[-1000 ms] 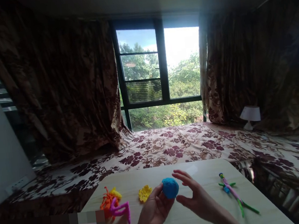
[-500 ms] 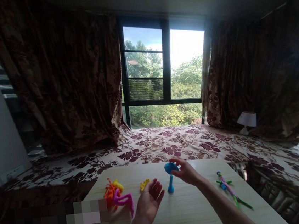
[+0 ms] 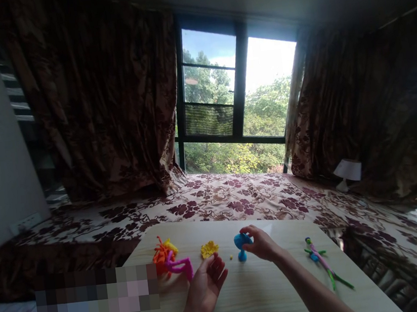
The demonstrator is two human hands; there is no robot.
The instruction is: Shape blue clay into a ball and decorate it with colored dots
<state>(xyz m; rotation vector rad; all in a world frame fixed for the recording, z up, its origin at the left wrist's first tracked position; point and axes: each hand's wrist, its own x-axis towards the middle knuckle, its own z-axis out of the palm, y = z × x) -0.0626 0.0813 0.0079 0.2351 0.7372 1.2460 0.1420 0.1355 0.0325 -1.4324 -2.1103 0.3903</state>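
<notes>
My right hand [image 3: 259, 242] pinches the rim of a blue clay dish [image 3: 242, 242], its thumb and fingers on the right side. The dish sits over a short blue clay stem [image 3: 242, 256] with a wider foot standing on the table; whether the two are joined I cannot tell. Palm up, my left hand [image 3: 209, 278] rests in the air with fingers loosely spread and nothing in it. Just beyond its fingertips lies a ruffled yellow clay piece [image 3: 209, 248]. A tiny yellow ball [image 3: 231, 257] lies between that piece and the blue stem.
On the left of the pale wooden table [image 3: 268, 298] lie orange clay strands [image 3: 162, 256] and a bent magenta clay piece [image 3: 181, 266]. A pink and green clay figure [image 3: 318, 258] lies at the right. Beyond are a floral-covered ledge [image 3: 220, 199] and a small lamp [image 3: 347, 170].
My right hand has lowered the blue dish onto the top of the stem. My left hand stays open and palm up. The view has shifted slightly, and the tiny yellow ball now shows.
</notes>
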